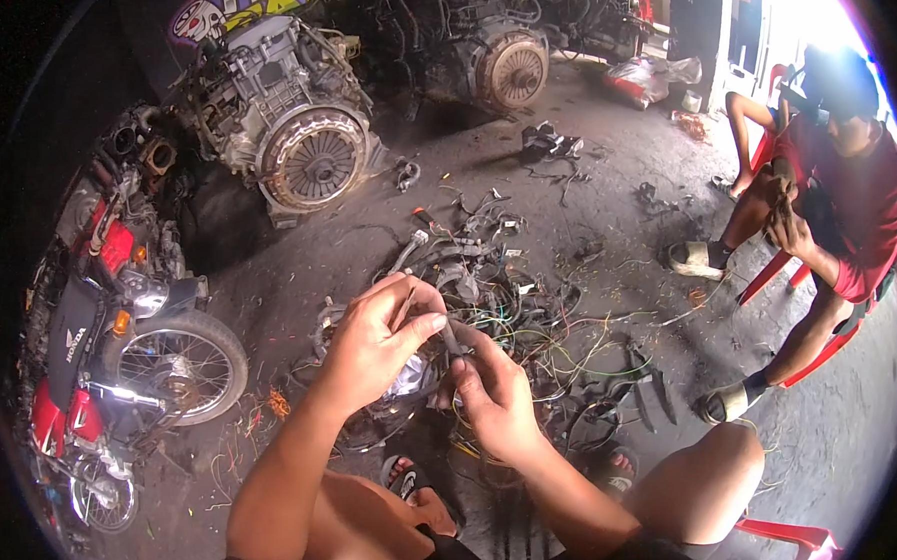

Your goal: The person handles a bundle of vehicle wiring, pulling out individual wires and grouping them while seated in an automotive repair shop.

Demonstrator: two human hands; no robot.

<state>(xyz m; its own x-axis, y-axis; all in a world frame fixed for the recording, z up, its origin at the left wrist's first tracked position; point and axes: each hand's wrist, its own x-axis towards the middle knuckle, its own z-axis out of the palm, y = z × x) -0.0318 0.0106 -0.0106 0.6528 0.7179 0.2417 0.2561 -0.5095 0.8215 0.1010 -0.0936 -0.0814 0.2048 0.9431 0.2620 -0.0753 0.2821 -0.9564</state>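
Observation:
My left hand (379,335) is raised over the wire pile, its thumb and fingers pinched around a thin brownish strip (402,309), possibly tape or a blade. Close beside it, my right hand (495,402) grips a short grey cable piece (451,341) between thumb and forefinger. The cable's upper end reaches my left thumb; its lower end is hidden by my right fingers. Below both hands, a tangled heap of wiring harness (463,272) with connectors and dark sleeving lies on the floor. Loose yellow and green wires (587,356) spread out to its right.
A red Honda motorcycle (76,356) stands at left. Two engines with exposed clutch covers (316,160) (514,71) sit at the back. At right, a person in a red shirt (857,187) sits on a red plastic chair (827,353). Orange wire scraps (277,402) lie left of the heap.

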